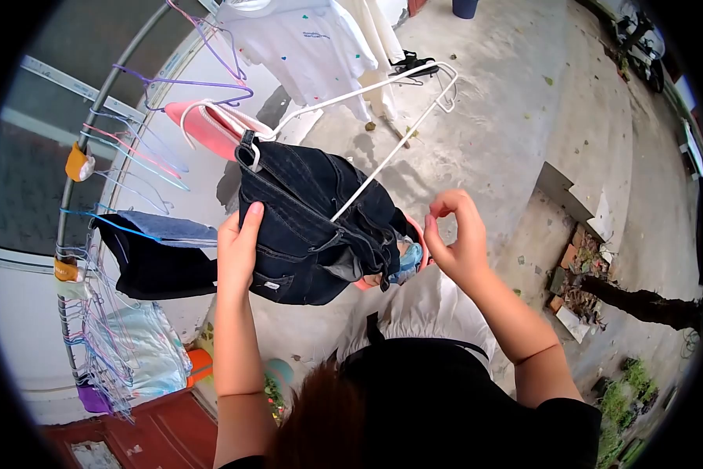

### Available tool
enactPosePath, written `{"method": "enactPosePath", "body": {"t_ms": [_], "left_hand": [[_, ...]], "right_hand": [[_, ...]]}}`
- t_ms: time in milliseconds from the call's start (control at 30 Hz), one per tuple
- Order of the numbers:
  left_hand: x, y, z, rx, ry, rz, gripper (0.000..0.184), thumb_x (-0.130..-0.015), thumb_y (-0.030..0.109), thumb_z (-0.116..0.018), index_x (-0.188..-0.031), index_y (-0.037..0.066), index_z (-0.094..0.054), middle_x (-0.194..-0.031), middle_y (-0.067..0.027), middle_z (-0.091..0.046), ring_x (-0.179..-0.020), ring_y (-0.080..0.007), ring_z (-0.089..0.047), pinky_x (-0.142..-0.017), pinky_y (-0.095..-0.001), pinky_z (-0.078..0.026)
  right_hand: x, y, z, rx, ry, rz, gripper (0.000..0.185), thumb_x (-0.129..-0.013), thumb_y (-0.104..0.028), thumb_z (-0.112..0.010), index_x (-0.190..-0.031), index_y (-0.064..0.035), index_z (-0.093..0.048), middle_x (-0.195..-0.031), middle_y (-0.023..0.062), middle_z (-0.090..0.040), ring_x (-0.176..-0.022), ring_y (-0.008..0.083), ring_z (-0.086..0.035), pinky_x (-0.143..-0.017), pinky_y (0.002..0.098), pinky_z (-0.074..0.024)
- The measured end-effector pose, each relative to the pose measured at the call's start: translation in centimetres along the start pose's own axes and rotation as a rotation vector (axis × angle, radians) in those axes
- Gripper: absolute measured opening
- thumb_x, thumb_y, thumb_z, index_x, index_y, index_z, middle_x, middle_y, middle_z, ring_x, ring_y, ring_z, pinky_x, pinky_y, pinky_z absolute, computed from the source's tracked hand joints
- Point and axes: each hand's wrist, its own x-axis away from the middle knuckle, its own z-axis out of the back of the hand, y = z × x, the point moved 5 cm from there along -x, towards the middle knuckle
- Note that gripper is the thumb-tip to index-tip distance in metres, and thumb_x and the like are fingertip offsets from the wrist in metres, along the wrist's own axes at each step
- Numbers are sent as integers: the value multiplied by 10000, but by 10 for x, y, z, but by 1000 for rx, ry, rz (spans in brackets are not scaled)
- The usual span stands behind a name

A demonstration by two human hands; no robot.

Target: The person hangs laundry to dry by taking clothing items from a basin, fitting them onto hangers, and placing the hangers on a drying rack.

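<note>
My left hand [238, 250] grips dark denim jeans [296, 234] at the left side, its thumb lying on top of the cloth. A white clothes hanger [382, 166] reaches from the bunched jeans toward the upper right, one end in the waistband and the other arm running down into the folds. Off to the right of the jeans, my right hand [462, 238] is raised with fingers loosely curled and the thumb apart from them. Nothing shows in it. Beneath the jeans, a pink rim and a light blue cloth [408, 262] are partly hidden.
A curved metal rail [64, 195] at left carries several empty hangers [144, 152], dark trousers [152, 262] and a pale garment [144, 344]. A white shirt [296, 51] hangs ahead. Concrete ground [508, 117] lies beyond, with rubble [578, 270] and a log [640, 301] at right.
</note>
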Motion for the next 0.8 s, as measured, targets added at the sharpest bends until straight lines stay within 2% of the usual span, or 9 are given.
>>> {"method": "enactPosePath", "body": {"t_ms": [33, 100, 167, 233, 333, 500, 633, 767, 800], "left_hand": [[4, 5, 1, 28, -4, 18, 327, -931, 271, -566, -1016, -36, -637, -917, -68, -671, -778, -104, -606, -714, -231, -482], [9, 10, 1, 62, -28, 21, 319, -933, 265, -560, -1015, -33, -639, -924, -72, -673, -780, -110, -611, -718, -235, -483], [18, 18, -4, 67, -31, -20, 312, -936, 262, -553, -994, -31, -643, -915, -69, -673, -776, -105, -608, -722, -238, -481], [27, 21, -5, 88, -69, -24, 296, -932, 251, -559, -970, -29, -648, -900, -63, -672, -777, -102, -604, -726, -242, -477], [33, 16, 5, 98, -37, -45, 297, -925, 247, -569, -974, -35, -645, -896, -66, -671, -779, -99, -599, -726, -241, -476], [36, -1, 50, -31, -8, -221, 361, -902, 323, -603, -896, -36, -632, -800, -8, -626, -709, -60, -522, -652, -212, -426], [40, -15, 80, -448, 171, -146, 404, -900, 302, -610, -708, -51, -567, -633, 56, -524, -595, -41, -369, -525, -221, -333], [38, -9, 79, -724, 369, -328, 343, -873, 264, -630, -741, -46, -571, -548, -97, -489, -520, -126, -368, -523, -265, -369], [37, -8, 78, -748, 413, -361, 302, -869, 265, -627, -778, -22, -611, -576, -164, -491, -481, -214, -428, -524, -302, -400]], "right_hand": [[6, 15, -23, -138, -231, -323, 317, -765, -106, -650, -1067, -64, -563, -989, 113, -578, -878, 272, -581, -743, 354, -472], [14, 45, -69, -25, -468, -325, 295, -816, -180, -610, -1075, -44, -571, -967, 123, -585, -898, 268, -585, -755, 351, -476], [11, 40, -94, 90, -393, -12, 378, -805, -293, -630, -1097, -57, -581, -988, 134, -587, -920, 287, -585, -760, 376, -480], [9, 42, -114, 207, -378, -35, 512, -725, -381, -700, -1129, -85, -594, -1019, 142, -586, -935, 319, -586, -781, 390, -482], [2, 57, -131, 55, -642, -248, 384, -751, -332, -668, -991, -32, -650, -856, 168, -662, -794, 360, -625, -709, 414, -500], [-53, 122, -80, -250, -347, -614, 220, -741, -238, -685, -811, -31, -666, -673, 16, -610, -647, 94, -531, -584, 253, -422], [-103, 93, -22, -339, -500, -621, 131, -748, -172, -680, -804, -71, -619, -689, -42, -567, -609, 41, -505, -540, 201, -386], [-126, 64, 3, -360, -561, -538, 150, -738, -208, -681, -813, -90, -629, -686, -44, -562, -587, 38, -483, -500, 201, -354], [-127, 40, 11, -341, -567, -566, 182, -730, -227, -699, -808, -72, -646, -708, -28, -578, -620, 58, -494, -550, 217, -374]]}}
